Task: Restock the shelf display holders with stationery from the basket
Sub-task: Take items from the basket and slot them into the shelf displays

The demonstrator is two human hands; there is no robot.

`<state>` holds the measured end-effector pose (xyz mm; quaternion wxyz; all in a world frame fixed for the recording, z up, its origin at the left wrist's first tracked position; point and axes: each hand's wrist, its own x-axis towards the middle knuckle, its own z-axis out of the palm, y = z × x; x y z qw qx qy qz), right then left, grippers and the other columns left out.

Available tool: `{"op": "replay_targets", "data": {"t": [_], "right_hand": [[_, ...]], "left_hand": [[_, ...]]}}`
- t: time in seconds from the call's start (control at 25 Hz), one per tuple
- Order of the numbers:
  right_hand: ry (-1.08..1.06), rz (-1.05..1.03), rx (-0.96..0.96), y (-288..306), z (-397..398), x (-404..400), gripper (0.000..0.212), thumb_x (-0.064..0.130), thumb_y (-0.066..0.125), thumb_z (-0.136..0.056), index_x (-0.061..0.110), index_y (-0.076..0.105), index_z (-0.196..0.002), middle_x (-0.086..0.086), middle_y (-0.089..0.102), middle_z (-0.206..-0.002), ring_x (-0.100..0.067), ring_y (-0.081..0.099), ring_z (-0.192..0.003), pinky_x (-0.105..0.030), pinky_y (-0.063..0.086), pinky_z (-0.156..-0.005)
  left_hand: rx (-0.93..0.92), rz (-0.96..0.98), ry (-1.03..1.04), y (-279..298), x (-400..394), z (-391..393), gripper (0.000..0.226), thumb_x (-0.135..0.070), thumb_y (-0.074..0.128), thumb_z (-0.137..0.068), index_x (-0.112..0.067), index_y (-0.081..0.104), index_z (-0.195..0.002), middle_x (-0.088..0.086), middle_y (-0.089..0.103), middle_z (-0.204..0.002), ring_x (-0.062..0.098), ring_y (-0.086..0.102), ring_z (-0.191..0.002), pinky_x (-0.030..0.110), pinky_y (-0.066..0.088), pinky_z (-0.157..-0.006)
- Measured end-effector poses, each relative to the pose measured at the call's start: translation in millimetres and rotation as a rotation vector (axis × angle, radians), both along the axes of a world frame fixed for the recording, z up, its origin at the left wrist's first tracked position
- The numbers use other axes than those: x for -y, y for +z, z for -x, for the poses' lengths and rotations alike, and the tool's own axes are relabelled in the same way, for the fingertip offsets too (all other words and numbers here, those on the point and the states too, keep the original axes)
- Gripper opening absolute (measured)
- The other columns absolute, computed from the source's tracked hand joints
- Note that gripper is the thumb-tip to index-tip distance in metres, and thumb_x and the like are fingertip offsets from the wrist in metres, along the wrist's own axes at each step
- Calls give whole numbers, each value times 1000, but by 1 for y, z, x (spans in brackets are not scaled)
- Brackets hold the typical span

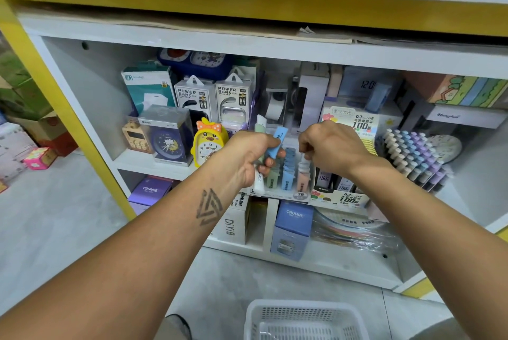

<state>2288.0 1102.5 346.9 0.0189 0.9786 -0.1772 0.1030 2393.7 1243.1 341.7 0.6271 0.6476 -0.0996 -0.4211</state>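
Observation:
My left hand [248, 157] grips a small bunch of pencil-lead cases [278, 139] in blue, green and white, held in front of the shelf. My right hand [331, 147] is just to the right, fingers pinched on a pale case [303, 162] at the top of the clear display holder [286, 183]. That holder stands at the shelf's front edge with rows of green, blue and pink cases in it. The white plastic basket [305, 320] sits on the floor below, at the bottom of the view.
A rack of pastel pens [415, 155] stands right of the holder. A yellow duck clock [209, 142], a boxed clock [167, 136] and power bank boxes [214, 98] fill the left of the shelf. Boxes [292, 229] stand on the lower shelf. Cartons [38, 133] lie on the floor at left.

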Motion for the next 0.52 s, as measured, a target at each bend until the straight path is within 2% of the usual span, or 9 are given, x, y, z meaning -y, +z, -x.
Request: {"op": "replay_targets", "data": {"t": [0.08,0.24,0.44,0.52], "right_hand": [[4,14,-7,0,0,1,18,5,66,-82,22,70,-87,1,70,-87,-27,62,-81,-31,45,-64],[3,87,10,-1,1,2,19,4,65,-82,22,68,-85,0,68,-86,-26,61,-80,-30,39,-61],[-9,-79,36,-2,0,-1,14,13,70,-86,26,71,-89,6,70,-90,-21,60,-83,-29,37,-69],[-10,-82,45,-2,-1,-1,12,15,71,-87,27,71,-90,6,70,-90,-21,60,-83,-29,38,-70]], "left_hand": [[5,-1,-2,-1,0,0,10,-10,54,-99,-3,60,-103,8,64,-75,7,36,-34,14,24,-32],[20,-5,14,-1,2,0,11,-10,55,-98,-2,61,-104,9,65,-75,7,36,-34,15,24,-32],[18,-3,2,-1,4,2,11,-10,54,-99,-4,60,-105,8,64,-74,7,36,-34,14,24,-33],[19,-4,-3,-2,5,1,12,-11,54,-99,-4,60,-107,8,64,-74,7,36,-34,14,24,-32]]}}
